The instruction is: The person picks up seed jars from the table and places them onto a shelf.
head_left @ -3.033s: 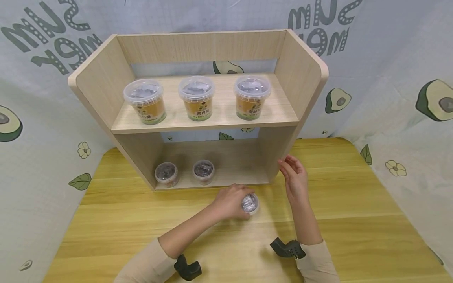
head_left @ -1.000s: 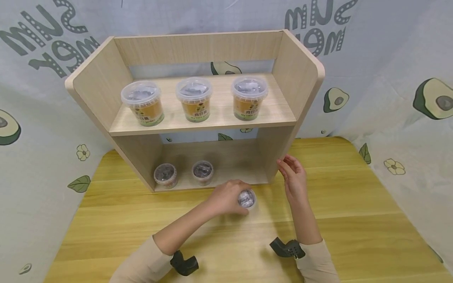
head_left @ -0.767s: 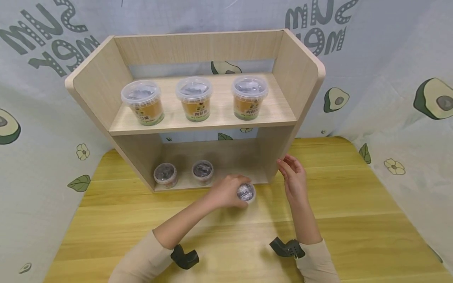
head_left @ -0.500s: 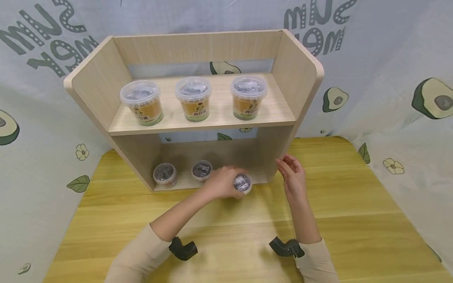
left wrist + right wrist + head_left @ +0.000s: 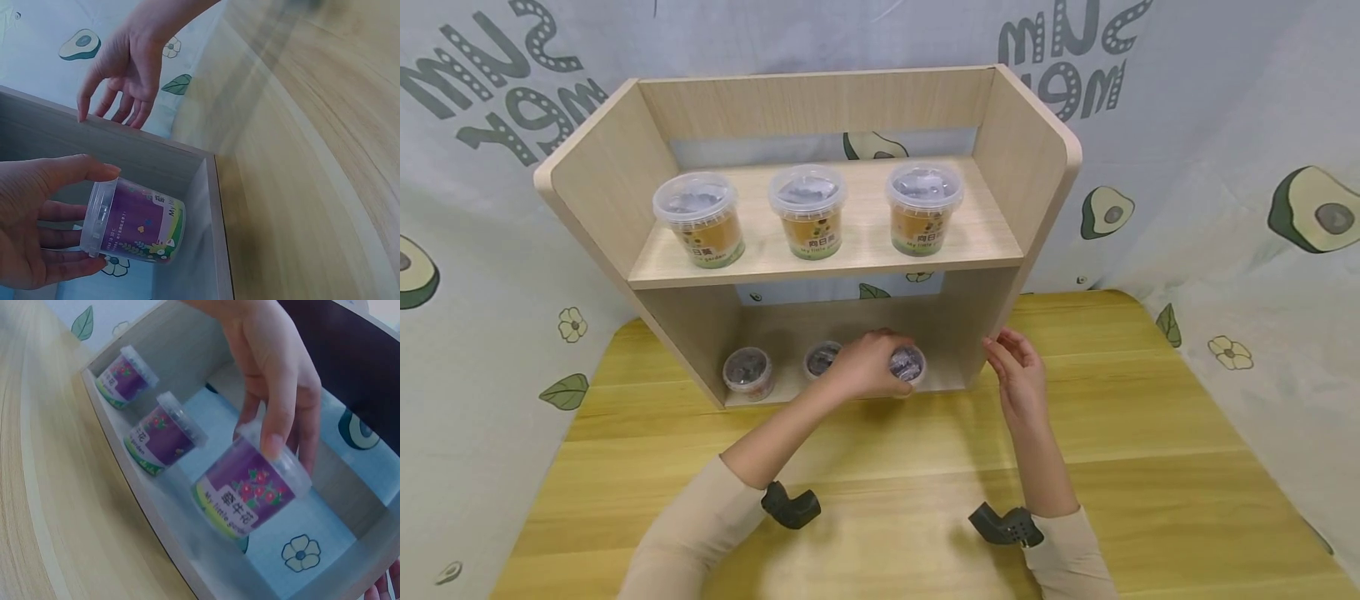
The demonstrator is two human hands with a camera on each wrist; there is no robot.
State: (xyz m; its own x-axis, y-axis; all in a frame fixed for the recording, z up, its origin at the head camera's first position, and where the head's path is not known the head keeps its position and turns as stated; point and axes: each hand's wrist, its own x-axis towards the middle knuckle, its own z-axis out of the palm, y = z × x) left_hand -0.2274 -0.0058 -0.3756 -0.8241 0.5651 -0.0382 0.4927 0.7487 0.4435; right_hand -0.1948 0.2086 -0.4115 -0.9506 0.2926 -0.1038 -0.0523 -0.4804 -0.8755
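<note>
My left hand holds a clear plastic cup by its lid, over the lower shelf near its right end. In the left wrist view the cup's purple label shows; in the right wrist view it bears red flowers and Chinese characters, and the cup tilts in that picture. Two like cups, a left one and a middle one, stand on the lower shelf, the middle one partly hidden by my left hand. My right hand touches the front edge of the right side panel with its fingertips.
The two-tier pale wooden shelf stands on a wood-grain table. On its upper board sit three orange-labelled lidded cups, left, middle and right. A patterned cloth hangs behind and beside.
My left hand has carried the cup from the table in front of the shelf, up and slightly left, to over the lower shelf. The right hand stays at the side panel.
</note>
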